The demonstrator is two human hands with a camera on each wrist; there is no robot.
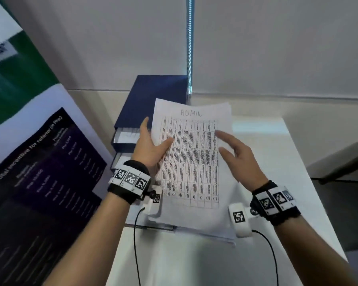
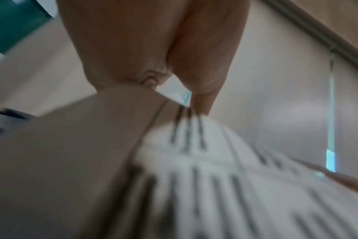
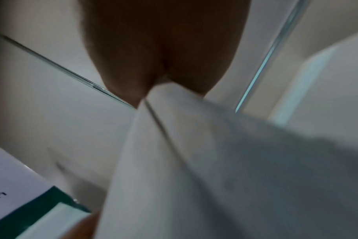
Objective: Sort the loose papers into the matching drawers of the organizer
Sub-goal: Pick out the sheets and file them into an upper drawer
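A printed sheet (image 1: 191, 162) headed "ADMIN" in handwriting, with a dense table on it, is held tilted up above the table. My left hand (image 1: 152, 141) grips its left edge, thumb on the printed face and fingers behind; the left wrist view shows this hand (image 2: 153, 48) pinching the blurred sheet (image 2: 194, 161). My right hand (image 1: 234, 149) lies at the sheet's right edge with its fingers straight, touching it. The dark blue drawer organizer (image 1: 153, 93) stands behind the sheet. Two of its drawers (image 1: 127, 136) are pulled out and hold white paper.
A stack of loose papers (image 1: 194, 228) lies on the white table (image 1: 194, 263) under the held sheet. A large printed banner (image 1: 39, 162) leans along the left side. A blind chain (image 1: 189, 48) hangs at the wall behind the organizer.
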